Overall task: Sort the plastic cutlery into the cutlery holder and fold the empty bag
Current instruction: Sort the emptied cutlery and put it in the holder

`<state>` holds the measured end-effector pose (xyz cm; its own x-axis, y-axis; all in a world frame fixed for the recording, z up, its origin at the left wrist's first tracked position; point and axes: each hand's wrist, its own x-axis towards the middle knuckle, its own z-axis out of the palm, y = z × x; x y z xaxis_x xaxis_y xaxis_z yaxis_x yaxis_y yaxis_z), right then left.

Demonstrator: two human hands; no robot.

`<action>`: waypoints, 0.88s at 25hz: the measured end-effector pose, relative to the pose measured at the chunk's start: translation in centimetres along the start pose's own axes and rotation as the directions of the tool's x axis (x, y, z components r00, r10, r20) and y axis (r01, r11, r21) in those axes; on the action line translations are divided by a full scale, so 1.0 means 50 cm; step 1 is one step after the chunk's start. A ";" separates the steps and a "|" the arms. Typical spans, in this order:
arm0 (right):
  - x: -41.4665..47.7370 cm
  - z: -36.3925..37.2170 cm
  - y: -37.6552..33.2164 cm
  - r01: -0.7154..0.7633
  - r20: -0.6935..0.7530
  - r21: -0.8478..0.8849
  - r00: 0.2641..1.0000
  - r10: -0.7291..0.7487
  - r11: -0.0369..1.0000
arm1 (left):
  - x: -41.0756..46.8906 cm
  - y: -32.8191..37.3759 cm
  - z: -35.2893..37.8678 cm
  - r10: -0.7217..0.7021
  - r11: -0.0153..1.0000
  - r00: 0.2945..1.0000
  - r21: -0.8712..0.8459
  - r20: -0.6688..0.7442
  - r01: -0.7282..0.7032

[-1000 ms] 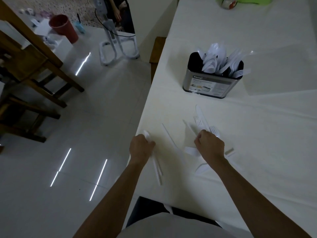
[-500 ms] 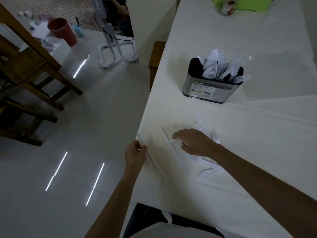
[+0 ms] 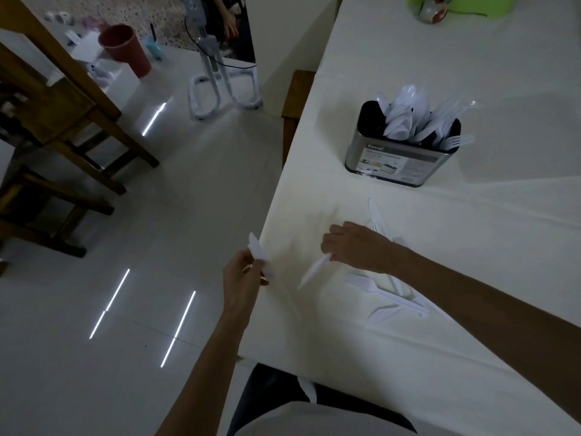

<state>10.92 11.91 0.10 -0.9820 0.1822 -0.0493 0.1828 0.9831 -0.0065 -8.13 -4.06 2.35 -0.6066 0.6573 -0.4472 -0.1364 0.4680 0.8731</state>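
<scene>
A metal cutlery holder (image 3: 371, 152) stands on the white table (image 3: 471, 247), stuffed with white plastic spoons, forks and knives. Loose white cutlery (image 3: 386, 303) lies in a small pile near the table's left edge, partly hidden under my right forearm. My right hand (image 3: 358, 247) hovers over the pile and pinches one white knife (image 3: 314, 269) by its end, blade pointing down-left. At the table's edge my left hand (image 3: 242, 278) grips a few white knives (image 3: 259, 256), lifted off the table. I cannot make out the bag.
A wooden stool (image 3: 297, 99) stands beside the table's left edge. Wooden chairs (image 3: 63, 136), a red bucket (image 3: 125, 48) and a white stand (image 3: 217, 83) are on the tiled floor to the left. A green object (image 3: 465, 4) and a cup sit at the far end.
My right hand moved left across the pile and picked up one knife. My left hand lifted its knives off the table at the edge and turned them upright.
</scene>
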 end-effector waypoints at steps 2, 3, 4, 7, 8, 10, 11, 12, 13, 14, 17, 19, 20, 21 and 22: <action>-0.015 -0.017 0.000 -0.285 -0.026 0.229 0.954 0.298 0.931 | 0.000 0.031 0.012 0.041 0.998 0.999 -0.057 0.012 -0.041; -0.028 -0.028 -0.006 -0.423 0.032 0.442 0.888 0.458 0.791 | -0.001 0.049 0.022 0.065 0.995 0.997 -0.074 0.046 -0.061; -0.043 -0.035 -0.016 -0.497 0.104 0.639 0.812 0.574 0.587 | -0.002 0.065 0.035 0.086 0.993 0.991 -0.085 0.097 -0.078; -0.083 -0.054 -0.085 -0.436 0.244 0.894 0.667 0.704 0.103 | -0.015 0.101 0.089 0.104 0.994 0.959 -0.047 0.264 -0.095; -0.096 -0.059 -0.111 -0.395 0.289 0.919 0.643 0.709 -0.016 | -0.021 0.108 0.110 0.097 0.995 0.946 -0.014 0.309 -0.098; -0.118 -0.067 -0.159 -0.307 0.389 0.919 0.604 0.695 -0.248 | -0.029 0.113 0.148 0.075 0.993 0.924 0.061 0.375 -0.106; -0.128 -0.073 -0.179 -0.261 0.434 0.900 0.589 0.682 -0.348 | -0.033 0.112 0.163 0.063 0.988 0.913 0.104 0.403 -0.114; -0.135 -0.080 -0.193 -0.226 0.470 0.878 0.574 0.670 -0.422 | -0.035 0.111 0.176 0.052 0.981 0.900 0.146 0.432 -0.126; -0.144 -0.081 -0.205 -0.205 0.492 0.863 0.551 0.674 -0.462 | -0.037 0.108 0.189 0.038 0.973 0.882 0.183 0.470 -0.140; -0.149 -0.084 -0.215 -0.184 0.507 0.852 0.528 0.681 -0.491 | -0.040 0.104 0.199 0.025 0.966 0.859 0.208 0.512 -0.152; -0.163 -0.078 -0.240 -0.042 0.576 0.775 0.457 0.678 -0.630 | -0.048 0.098 0.225 -0.005 0.952 0.778 0.241 0.628 -0.188; -0.177 -0.073 -0.247 0.031 0.629 0.715 0.405 0.663 -0.698 | -0.050 0.098 0.243 -0.024 0.943 0.738 0.260 0.674 -0.206; -0.183 -0.071 -0.249 0.016 0.639 0.719 0.379 0.669 -0.695 | -0.051 0.099 0.251 -0.034 0.941 0.727 0.267 0.686 -0.208; -0.189 -0.069 -0.250 -0.020 0.636 0.737 0.359 0.683 -0.676 | -0.052 0.102 0.259 -0.050 0.943 0.720 0.271 0.692 -0.194; -0.195 -0.068 -0.249 -0.063 0.628 0.757 0.346 0.697 -0.651 | -0.052 0.105 0.266 -0.068 0.948 0.716 0.268 0.695 -0.170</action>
<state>18.06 -2.07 4.04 -0.1825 0.7385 -0.6491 -0.0213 -0.6630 -0.7483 3.17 4.54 5.52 0.1189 0.8493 -0.5144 0.1835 0.4903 0.8520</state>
